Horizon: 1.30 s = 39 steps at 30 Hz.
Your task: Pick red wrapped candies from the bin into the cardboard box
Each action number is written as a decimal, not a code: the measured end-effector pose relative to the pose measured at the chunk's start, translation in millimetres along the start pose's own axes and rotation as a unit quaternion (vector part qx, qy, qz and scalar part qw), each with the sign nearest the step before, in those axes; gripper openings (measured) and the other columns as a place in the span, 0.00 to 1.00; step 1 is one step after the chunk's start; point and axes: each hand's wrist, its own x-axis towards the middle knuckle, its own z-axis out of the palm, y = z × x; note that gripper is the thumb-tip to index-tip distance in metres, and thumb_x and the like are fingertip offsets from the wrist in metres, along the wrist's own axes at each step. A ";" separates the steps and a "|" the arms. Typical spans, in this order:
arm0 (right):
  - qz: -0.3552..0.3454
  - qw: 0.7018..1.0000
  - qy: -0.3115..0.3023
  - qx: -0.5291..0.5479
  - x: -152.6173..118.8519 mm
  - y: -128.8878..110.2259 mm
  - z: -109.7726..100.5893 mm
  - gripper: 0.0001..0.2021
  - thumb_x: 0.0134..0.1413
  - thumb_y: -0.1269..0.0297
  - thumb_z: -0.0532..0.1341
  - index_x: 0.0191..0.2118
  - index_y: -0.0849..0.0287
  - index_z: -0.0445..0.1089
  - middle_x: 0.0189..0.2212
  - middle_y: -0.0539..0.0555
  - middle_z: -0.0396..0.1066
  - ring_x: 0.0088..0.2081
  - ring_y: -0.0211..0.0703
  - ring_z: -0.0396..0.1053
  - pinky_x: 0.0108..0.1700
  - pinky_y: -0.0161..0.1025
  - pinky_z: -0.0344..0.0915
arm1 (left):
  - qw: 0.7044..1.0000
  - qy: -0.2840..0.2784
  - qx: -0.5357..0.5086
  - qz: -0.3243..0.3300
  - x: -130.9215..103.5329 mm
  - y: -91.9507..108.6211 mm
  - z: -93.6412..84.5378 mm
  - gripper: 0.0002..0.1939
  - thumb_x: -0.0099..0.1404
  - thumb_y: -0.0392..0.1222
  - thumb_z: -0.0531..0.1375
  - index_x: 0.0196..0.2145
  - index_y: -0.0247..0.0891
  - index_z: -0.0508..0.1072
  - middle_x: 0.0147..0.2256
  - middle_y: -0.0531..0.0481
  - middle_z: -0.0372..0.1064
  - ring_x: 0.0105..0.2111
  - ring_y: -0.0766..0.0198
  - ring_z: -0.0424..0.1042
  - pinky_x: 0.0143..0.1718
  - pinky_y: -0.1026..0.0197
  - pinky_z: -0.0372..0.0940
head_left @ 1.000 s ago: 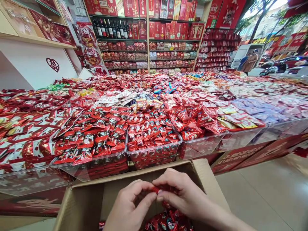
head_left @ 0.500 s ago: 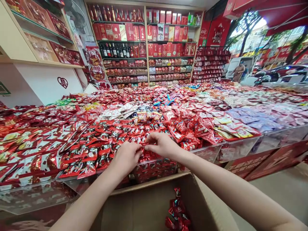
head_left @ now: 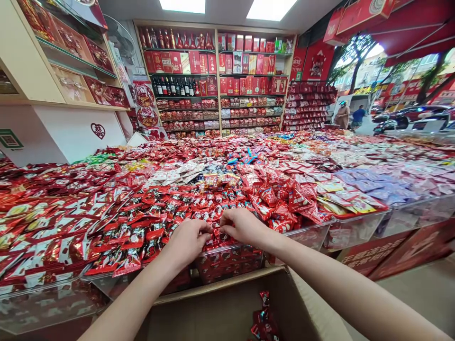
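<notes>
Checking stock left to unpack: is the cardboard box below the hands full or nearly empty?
Nearly empty. The cardboard box shows bare inner walls, with only a few red candies in view.

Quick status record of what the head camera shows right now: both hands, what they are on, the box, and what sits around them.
left hand: fingers curled down on small red candy packets, grip hidden
right hand: fingertips on the same packets, close to the left hand
bin: clear plastic bin at the front edge of the display, heaped with those packets
box: open cardboard box below the bin, a few red packets inside
neighbours: larger red packets to the left, red pouches to the right
background: shelves of red boxes
</notes>
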 end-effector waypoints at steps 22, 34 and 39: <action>0.003 0.993 -0.117 0.020 9.2 4.4 -3.8 0.04 0.38 0.74 0.60 0.25 0.61 0.70 0.21 0.48 0.69 0.25 0.34 0.64 0.26 0.29 0.54 | 0.999 -0.035 0.004 0.023 5.9 -0.8 1.7 0.10 0.53 0.36 0.51 0.27 0.41 0.72 0.27 0.51 0.73 0.28 0.63 0.68 0.29 0.64 0.58; -0.042 0.995 -0.060 0.061 -0.6 5.9 -8.0 0.05 0.47 0.68 0.56 0.30 0.61 0.69 0.25 0.50 0.70 0.27 0.34 0.65 0.29 0.31 0.56 | 0.998 -0.061 0.017 0.015 10.8 0.0 -2.6 0.10 0.54 0.38 0.49 0.26 0.41 0.71 0.25 0.52 0.71 0.26 0.64 0.67 0.27 0.64 0.57; -0.038 0.994 0.039 0.099 -19.3 2.1 -28.3 0.05 0.49 0.66 0.56 0.29 0.60 0.69 0.26 0.50 0.70 0.28 0.34 0.65 0.31 0.31 0.58 | 0.998 -0.057 0.019 0.010 8.6 -1.7 -1.6 0.10 0.55 0.40 0.50 0.30 0.42 0.71 0.27 0.52 0.72 0.27 0.64 0.68 0.28 0.64 0.58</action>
